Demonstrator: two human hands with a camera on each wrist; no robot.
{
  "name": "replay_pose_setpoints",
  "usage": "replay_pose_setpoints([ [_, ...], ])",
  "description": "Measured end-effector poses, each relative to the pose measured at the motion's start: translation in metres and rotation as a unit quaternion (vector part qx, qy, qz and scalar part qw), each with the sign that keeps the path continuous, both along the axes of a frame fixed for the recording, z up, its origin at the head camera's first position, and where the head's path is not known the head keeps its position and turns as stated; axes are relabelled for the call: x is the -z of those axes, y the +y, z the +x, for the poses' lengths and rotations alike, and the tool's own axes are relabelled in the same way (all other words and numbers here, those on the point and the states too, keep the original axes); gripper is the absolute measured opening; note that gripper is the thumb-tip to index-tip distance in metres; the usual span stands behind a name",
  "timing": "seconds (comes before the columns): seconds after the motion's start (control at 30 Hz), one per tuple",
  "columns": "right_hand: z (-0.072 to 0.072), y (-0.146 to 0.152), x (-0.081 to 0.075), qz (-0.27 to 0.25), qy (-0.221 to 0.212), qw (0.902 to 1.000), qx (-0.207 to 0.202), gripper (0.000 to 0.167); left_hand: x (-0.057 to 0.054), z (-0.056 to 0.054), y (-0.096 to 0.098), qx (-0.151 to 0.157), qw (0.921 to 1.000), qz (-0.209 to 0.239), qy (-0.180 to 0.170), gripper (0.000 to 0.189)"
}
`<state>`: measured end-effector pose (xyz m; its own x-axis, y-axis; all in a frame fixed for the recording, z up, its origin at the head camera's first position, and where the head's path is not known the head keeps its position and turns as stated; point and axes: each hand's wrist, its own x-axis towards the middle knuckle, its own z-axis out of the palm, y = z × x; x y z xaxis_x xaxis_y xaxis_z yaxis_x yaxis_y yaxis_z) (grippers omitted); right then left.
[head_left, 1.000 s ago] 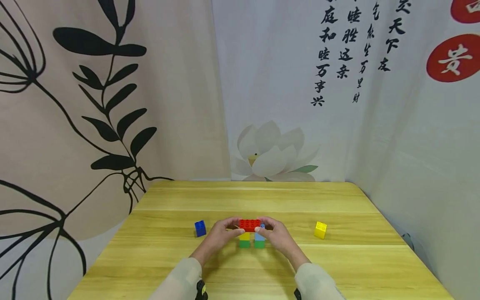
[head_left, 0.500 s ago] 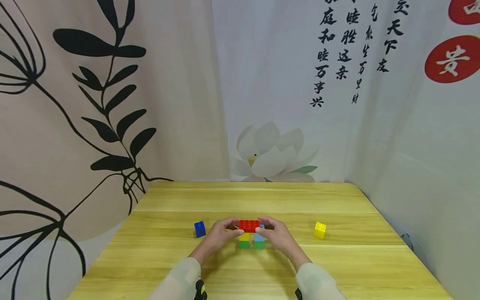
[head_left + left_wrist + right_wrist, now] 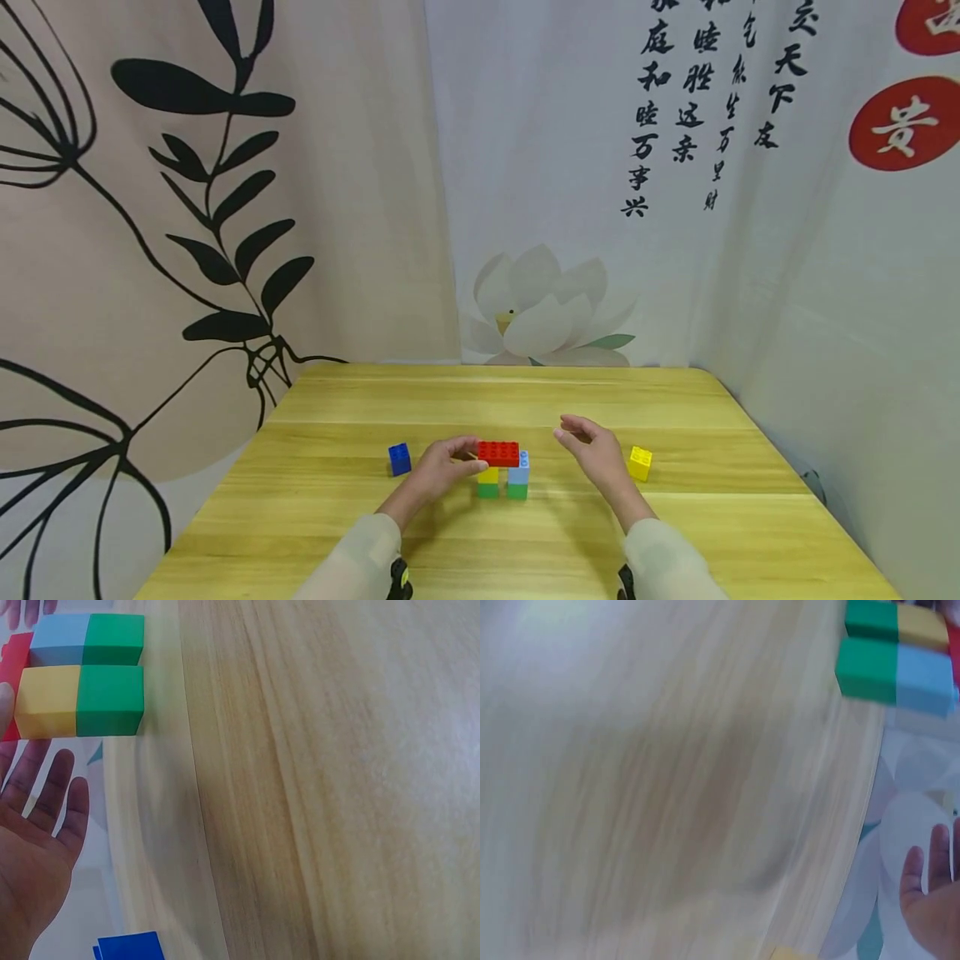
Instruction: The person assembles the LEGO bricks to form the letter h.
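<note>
A red brick (image 3: 498, 453) lies across two short columns. Yellow (image 3: 47, 703) over green (image 3: 110, 701) makes up the left column, and light blue (image 3: 925, 679) over green (image 3: 867, 671) the right. The red brick does not reach the right edge of the light blue brick, where studs show. My left hand (image 3: 435, 473) pinches the red brick's left end, thumb in front and fingers behind. Apart from the bricks, my right hand (image 3: 600, 458) is raised with relaxed fingers and holds nothing. It is nearest to a loose yellow brick (image 3: 640, 463).
A loose blue brick (image 3: 400, 458) sits on the wooden table (image 3: 360, 400) left of the left hand. Behind the table's far edge hangs a printed curtain (image 3: 375, 208). Another curtain (image 3: 840, 292) hangs along the right side.
My right hand has let go of the red brick's right end and moved right, toward the loose yellow brick. The left hand and the stacked bricks stay where they were.
</note>
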<state>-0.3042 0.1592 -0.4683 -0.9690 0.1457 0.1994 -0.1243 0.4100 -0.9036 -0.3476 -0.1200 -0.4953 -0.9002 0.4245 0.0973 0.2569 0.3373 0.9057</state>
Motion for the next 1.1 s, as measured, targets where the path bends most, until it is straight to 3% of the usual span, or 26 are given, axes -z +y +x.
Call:
replay_pose_setpoints([
  [0.3, 0.010, 0.053, -0.009, -0.017, -0.015, 0.9984, 0.051, 0.054, 0.000, 0.001, 0.000, 0.002, 1.0000, -0.001, -0.001, 0.041],
  [0.6, 0.025, 0.106, -0.004, -0.005, -0.063, 0.9929, 0.101, 0.070, 0.001, 0.000, -0.001, 0.000, 1.0000, -0.002, -0.001, 0.040],
  [1.1, 0.028, 0.134, 0.038, -0.030, -0.141, 0.9869, 0.073, 0.075, 0.002, -0.001, -0.001, -0.001, 1.0000, -0.004, 0.002, 0.041],
])
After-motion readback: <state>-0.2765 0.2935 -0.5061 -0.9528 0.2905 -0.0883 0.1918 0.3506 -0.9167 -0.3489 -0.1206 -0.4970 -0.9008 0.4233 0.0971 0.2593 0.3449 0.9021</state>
